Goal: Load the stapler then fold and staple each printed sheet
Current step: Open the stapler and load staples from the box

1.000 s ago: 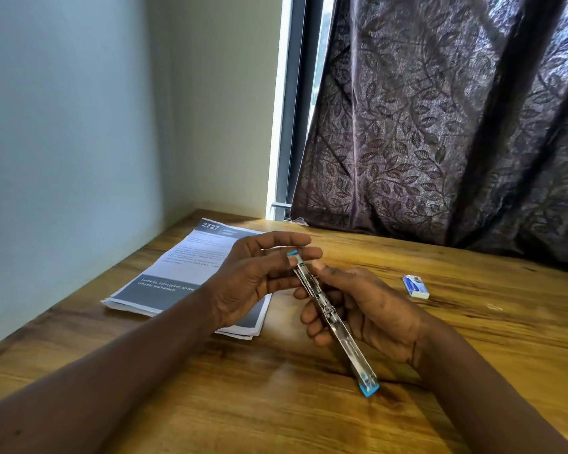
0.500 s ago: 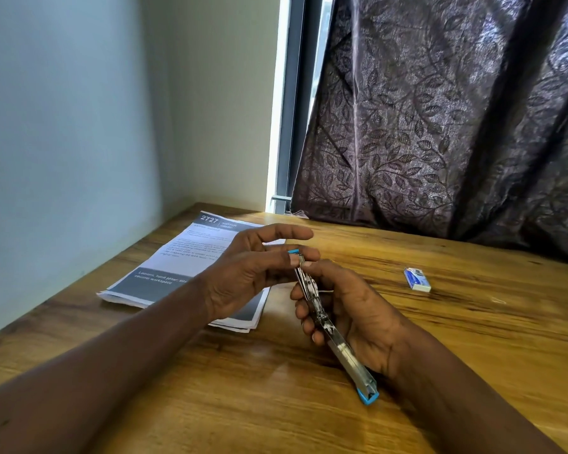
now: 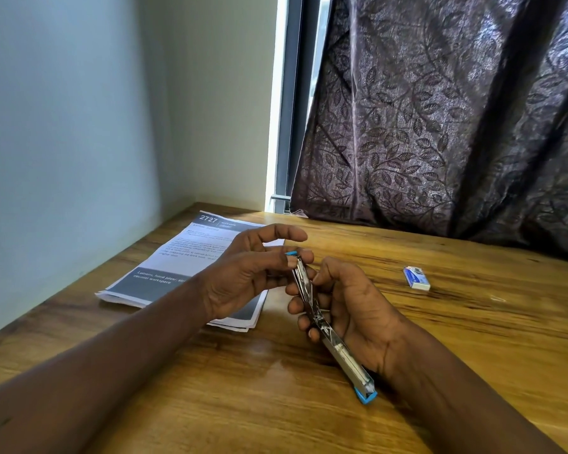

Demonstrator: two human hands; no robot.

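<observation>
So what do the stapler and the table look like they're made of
Stapler: a body that looks like bright bare metal, shown by sharp reflections along it, with matte blue tips that are probably plastic.
Table: brown wood grain with a soft sheen; solid wood, veneer or laminate cannot be told apart here.

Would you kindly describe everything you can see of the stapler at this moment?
The stapler is a slim, shiny metal one with blue plastic tips at both ends. It is swung open into a long strip, angled from upper left down to lower right above the wooden table. The right hand cradles its middle; the left hand pinches the far end. Whether staples are inside cannot be told.
</observation>
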